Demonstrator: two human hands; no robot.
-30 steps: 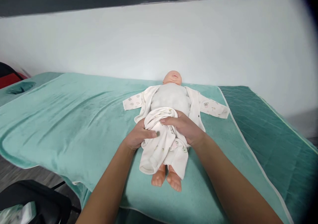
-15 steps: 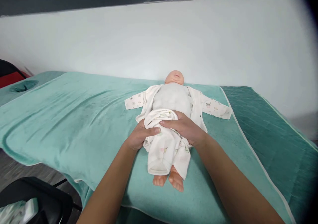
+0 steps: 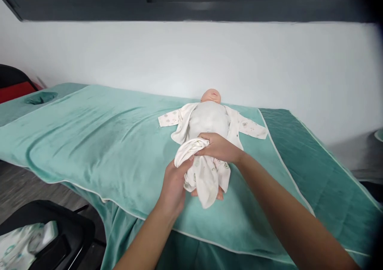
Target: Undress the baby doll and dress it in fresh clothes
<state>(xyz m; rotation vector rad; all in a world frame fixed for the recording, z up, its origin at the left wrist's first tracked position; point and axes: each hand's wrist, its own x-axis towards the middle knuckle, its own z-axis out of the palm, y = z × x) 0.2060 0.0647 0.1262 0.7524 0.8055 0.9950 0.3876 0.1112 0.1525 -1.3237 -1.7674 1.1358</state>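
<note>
A baby doll (image 3: 211,96) lies on its back, head toward the wall. Its white printed jacket (image 3: 253,128) is spread open at both sides over a pale torso (image 3: 208,120). White printed baby pants (image 3: 206,178) are bunched over the doll's legs, and its feet show partly below them. My left hand (image 3: 175,180) grips the gathered waist part of the pants from the left. My right hand (image 3: 220,148) pinches the same bunched cloth from the right, just below the torso. Cloth hides some of my fingertips.
A green blanket (image 3: 89,142) with a pale edge covers the padded bed, which stands against a white wall (image 3: 185,58). At lower left is a black chair (image 3: 79,226) with white and green items (image 3: 24,242) on it. A dark window frame (image 3: 209,6) runs above.
Both hands have lifted and bunched the pants, and the left hand has turned more upright. The lower part of the cloth now hangs loose. My view has tilted up, showing the window frame.
</note>
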